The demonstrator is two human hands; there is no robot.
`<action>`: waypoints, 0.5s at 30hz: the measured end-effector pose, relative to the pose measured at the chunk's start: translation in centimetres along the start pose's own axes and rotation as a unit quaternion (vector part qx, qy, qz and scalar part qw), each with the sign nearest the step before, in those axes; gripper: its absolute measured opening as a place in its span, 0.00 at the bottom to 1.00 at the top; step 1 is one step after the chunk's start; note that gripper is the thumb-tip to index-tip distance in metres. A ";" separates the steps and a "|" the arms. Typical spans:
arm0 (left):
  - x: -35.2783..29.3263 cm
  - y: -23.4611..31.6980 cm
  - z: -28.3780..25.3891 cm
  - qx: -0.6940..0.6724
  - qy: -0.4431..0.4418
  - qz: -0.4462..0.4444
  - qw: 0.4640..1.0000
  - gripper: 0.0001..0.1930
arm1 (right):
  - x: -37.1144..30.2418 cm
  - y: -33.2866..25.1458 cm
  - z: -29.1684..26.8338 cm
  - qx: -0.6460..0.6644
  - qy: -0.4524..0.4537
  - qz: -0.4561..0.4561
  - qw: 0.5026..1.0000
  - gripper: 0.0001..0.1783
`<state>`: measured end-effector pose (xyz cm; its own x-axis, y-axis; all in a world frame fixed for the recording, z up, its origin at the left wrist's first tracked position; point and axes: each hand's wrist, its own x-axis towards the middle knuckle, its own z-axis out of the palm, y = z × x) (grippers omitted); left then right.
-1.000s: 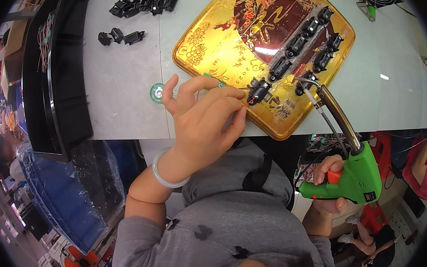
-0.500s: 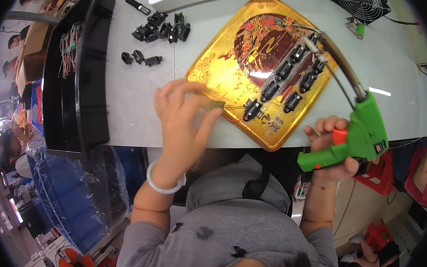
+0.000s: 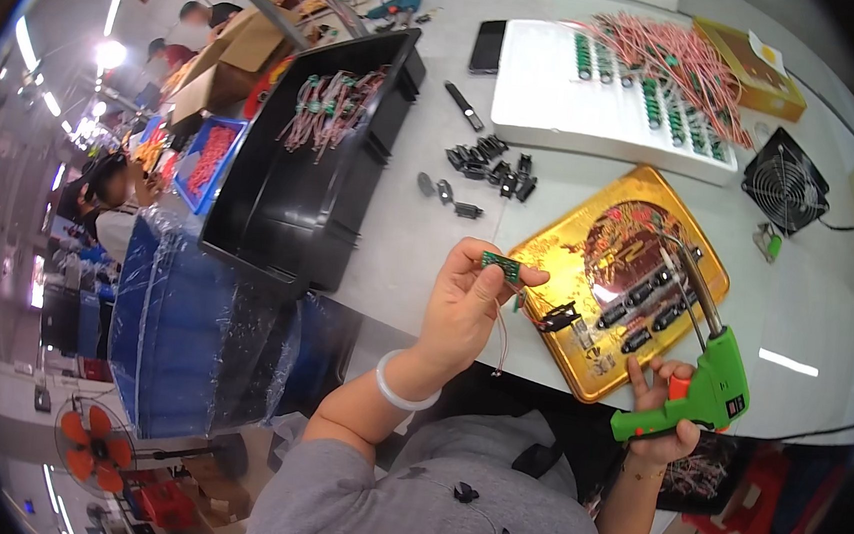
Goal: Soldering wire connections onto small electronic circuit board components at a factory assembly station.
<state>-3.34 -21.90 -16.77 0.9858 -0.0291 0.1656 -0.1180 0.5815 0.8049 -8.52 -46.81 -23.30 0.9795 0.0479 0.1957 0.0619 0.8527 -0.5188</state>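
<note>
Between the thumb and fingers of my left hand (image 3: 469, 305) is a small green circuit board (image 3: 500, 266). Thin wires run from it to a small black plastic part (image 3: 559, 318), seen over the left edge of a gold tray (image 3: 588, 388). My right hand (image 3: 657, 426) grips a green soldering gun (image 3: 719, 385) with a red trigger. Its metal tube and tip reach over the tray. Several more black plastic parts (image 3: 640, 299) lie in rows on the tray, partly hidden behind the tube.
A white foam tray (image 3: 520, 104) holds green boards and pink wires (image 3: 664, 60). Loose black parts (image 3: 490, 167) and a phone (image 3: 486, 46) lie beside it. A black bin (image 3: 261, 204) stands left, a black fan (image 3: 787, 180) right.
The view has swung left, showing more of the bin and foam tray. My left hand has lifted the board, and its wired black part has shifted toward the tray's left edge.
</note>
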 end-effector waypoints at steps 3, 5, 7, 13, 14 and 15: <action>0.0 4.2 -0.1 0.014 0.029 0.010 0.999 0.06 | 0.0 -0.1 0.1 0.013 -0.007 0.002 1.000 0.30; 0.2 7.9 -0.7 0.059 0.032 0.034 0.997 0.07 | 0.0 -0.1 0.2 0.006 0.008 0.001 1.000 0.30; 1.5 12.4 -2.0 0.127 0.024 0.066 0.989 0.08 | -0.1 -0.3 0.2 -0.003 0.002 0.005 1.000 0.30; 12.7 23.5 -11.7 0.245 0.066 0.054 0.966 0.08 | -0.7 -0.5 0.6 -0.056 0.081 -0.003 0.995 0.31; 14.8 24.0 -14.7 0.256 0.096 0.033 0.961 0.09 | -0.7 -0.5 0.9 -0.067 0.091 -0.005 0.994 0.31; 16.9 24.2 -17.9 0.272 0.123 0.002 0.954 0.09 | -0.7 -0.3 1.1 -0.084 0.114 -0.009 0.990 0.30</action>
<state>12.65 6.20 -4.70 0.9755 0.2032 0.0844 -0.1008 0.0716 0.9923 -9.44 -46.56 -22.33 0.9945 -0.1015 0.0242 0.0927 0.7527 -0.6519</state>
